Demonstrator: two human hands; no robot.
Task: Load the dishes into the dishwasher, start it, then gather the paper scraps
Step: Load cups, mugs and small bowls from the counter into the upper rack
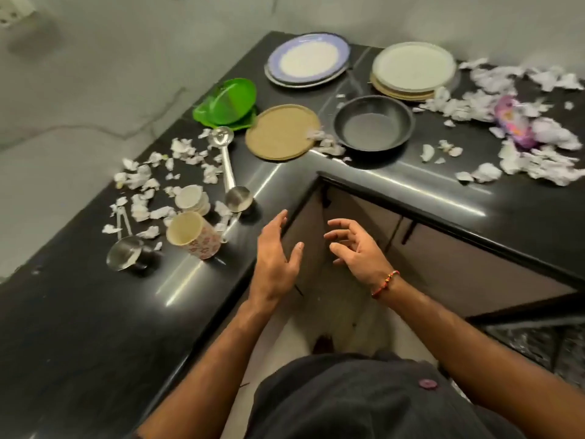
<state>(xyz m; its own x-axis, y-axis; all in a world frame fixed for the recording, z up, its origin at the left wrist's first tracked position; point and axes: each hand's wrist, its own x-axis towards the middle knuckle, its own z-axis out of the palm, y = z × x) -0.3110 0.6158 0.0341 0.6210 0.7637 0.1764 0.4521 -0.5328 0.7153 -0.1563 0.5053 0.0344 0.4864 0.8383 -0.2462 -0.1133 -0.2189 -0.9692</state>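
Observation:
On the black L-shaped counter [79,312] lie a blue-rimmed plate [308,58], a stack of pale plates [413,68], a tan plate [280,133], a black bowl [373,123], green plastic dishes [229,101], a steel ladle [231,172], a floral mug [193,234] on its side, a small white cup [190,196] and a steel cup [125,256]. Torn paper scraps [142,182] are strewn at the left, and more paper scraps [522,153] at the right. My left hand [277,258] and my right hand [356,245] hover empty over the counter's inner corner, fingers relaxed.
Cabinet doors [443,258] with dark handles run under the counter's inner edge. A pink wrapper [512,122] lies among the right-hand scraps. Grey walls close the counter at the back and left. Pale floor [332,327] shows below my hands.

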